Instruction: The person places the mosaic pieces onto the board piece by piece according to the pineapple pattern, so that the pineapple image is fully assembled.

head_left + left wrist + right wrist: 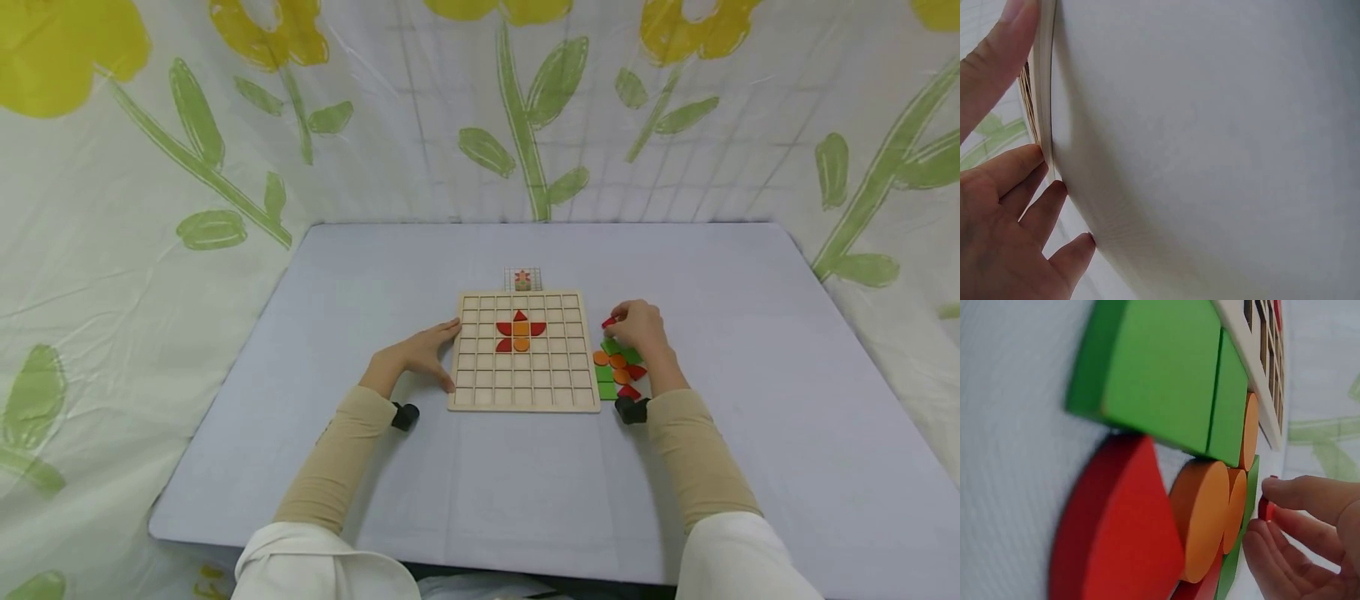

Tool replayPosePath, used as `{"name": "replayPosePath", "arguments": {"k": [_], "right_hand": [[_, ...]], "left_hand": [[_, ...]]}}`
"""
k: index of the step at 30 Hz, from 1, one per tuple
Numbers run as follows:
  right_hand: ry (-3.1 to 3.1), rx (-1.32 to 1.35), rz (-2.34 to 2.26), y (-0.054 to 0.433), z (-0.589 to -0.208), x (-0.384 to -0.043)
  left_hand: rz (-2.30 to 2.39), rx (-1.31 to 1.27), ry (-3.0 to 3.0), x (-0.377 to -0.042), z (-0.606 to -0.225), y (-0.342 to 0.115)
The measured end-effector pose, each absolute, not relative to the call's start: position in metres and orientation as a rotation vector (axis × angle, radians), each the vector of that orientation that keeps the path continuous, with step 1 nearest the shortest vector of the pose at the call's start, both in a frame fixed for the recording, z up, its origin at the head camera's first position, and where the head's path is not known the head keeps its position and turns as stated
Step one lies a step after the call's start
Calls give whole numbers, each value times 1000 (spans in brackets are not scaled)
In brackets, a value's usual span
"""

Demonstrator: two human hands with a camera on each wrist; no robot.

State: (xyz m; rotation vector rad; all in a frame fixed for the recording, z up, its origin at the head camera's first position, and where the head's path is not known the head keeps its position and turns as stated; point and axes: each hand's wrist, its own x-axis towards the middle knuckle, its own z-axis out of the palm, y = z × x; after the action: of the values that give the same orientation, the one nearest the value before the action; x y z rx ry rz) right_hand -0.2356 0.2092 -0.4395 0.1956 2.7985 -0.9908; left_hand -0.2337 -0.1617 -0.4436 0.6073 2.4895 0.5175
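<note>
A wooden grid board [480,377] lies on the table with red and orange pieces set in its upper middle cells. Among them are a red triangle [520,316], an orange square [521,329] and, below that, an orange disc [521,344]. My left hand [420,352] touches the board's left edge, thumb near the lower corner and fingers spread higher up. Between thumb and fingers, my right hand [639,325] pinches a small red piece [1265,508], its outline mostly covered. Beneath and beside that hand are loose green squares [1160,375], orange discs [1200,519] and red quarter-circles [1122,525].
A small pattern card [522,279] with a similar figure lies against the board's far edge. The loose pieces sit close along the board's right side. A pale cloth covers the table [360,275]; a flower-printed curtain [420,158] hangs behind it.
</note>
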Motion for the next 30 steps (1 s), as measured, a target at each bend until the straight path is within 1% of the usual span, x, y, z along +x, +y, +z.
{"name": "replayPosePath", "arguments": {"k": [13,25,30], "right_hand": [[2807,32,-1053,192,-433,-235],[2720,-77,-1128,172,-437,-234],[2731,-182,-1110,165,-441,-235]], "left_hand": [[513,611,2495,-234,-442,-162],[522,589,2490,-234,-442,-161],[522,590,2493,-233,-440,-160]]}}
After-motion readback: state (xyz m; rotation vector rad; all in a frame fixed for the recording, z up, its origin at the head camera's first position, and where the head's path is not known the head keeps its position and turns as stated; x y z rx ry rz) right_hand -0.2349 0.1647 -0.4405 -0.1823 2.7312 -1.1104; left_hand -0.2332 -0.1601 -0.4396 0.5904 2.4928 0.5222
